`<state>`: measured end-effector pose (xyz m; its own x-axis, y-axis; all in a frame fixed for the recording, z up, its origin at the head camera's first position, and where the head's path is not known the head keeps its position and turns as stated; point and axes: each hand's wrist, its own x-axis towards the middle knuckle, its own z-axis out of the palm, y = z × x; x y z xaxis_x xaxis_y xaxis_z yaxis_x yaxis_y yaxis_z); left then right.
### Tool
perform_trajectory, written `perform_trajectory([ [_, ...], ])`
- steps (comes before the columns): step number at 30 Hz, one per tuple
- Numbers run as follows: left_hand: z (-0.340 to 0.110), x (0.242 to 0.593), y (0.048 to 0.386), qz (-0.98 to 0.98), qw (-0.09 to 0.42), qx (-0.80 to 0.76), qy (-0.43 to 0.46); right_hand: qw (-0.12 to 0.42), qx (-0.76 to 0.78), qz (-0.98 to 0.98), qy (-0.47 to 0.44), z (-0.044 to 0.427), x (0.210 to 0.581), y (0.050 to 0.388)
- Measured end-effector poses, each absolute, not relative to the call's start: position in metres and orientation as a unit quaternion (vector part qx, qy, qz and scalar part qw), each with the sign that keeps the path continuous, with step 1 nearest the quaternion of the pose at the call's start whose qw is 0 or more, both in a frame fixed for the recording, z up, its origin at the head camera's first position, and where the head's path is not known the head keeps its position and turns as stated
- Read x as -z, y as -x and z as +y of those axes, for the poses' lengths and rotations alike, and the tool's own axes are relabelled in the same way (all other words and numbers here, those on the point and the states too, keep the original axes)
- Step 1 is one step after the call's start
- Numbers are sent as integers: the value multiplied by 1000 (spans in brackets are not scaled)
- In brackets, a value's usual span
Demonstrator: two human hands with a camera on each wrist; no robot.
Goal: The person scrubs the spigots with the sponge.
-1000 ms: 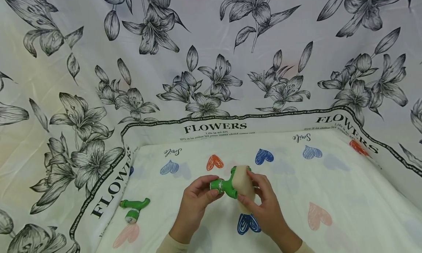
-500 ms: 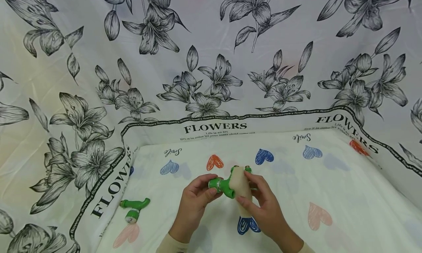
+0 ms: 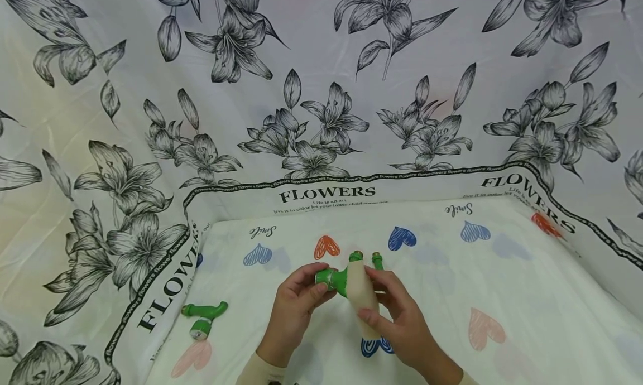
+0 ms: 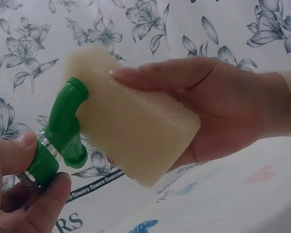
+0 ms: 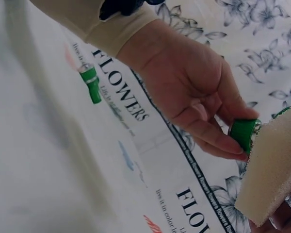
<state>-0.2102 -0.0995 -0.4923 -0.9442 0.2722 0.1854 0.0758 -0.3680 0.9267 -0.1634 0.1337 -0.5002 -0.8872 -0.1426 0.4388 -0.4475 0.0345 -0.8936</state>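
My left hand [image 3: 296,301] pinches the round knob end of a green toy-like tap [image 4: 63,114] between thumb and fingers. My right hand [image 3: 397,318] grips a cream-coloured sponge [image 4: 136,121], thumb on one side and fingers on the other. In the head view the sponge stands in front of the tap, touching or very near it, and hides much of its body. The left wrist view shows the tap's threaded end and curved spout beside the sponge's face. From the right wrist, only the tap's knob [image 5: 243,135] and a sliver of green show past the sponge.
A second green tap [image 3: 203,321] lies on the cloth at the left. Another green piece [image 3: 378,260] shows beyond my right hand, mostly hidden. White cloth [image 3: 437,296] with printed hearts covers the surface; a flower-patterned curtain [image 3: 311,56] rises behind and at the sides.
The sponge has slid left and slightly down across the held tap, covering more of its body. My left hand has shifted slightly left. The green piece behind has come further into sight.
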Motion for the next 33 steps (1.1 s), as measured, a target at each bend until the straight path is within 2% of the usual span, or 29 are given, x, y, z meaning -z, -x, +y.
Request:
perform_trajectory([
  [8, -98, 492, 211, 559, 55, -815, -145, 137, -650, -709, -236, 133, 498, 163],
  [33, -95, 491, 203, 579, 74, -800, -137, 211, -559, -791, -131, 141, 515, 183],
])
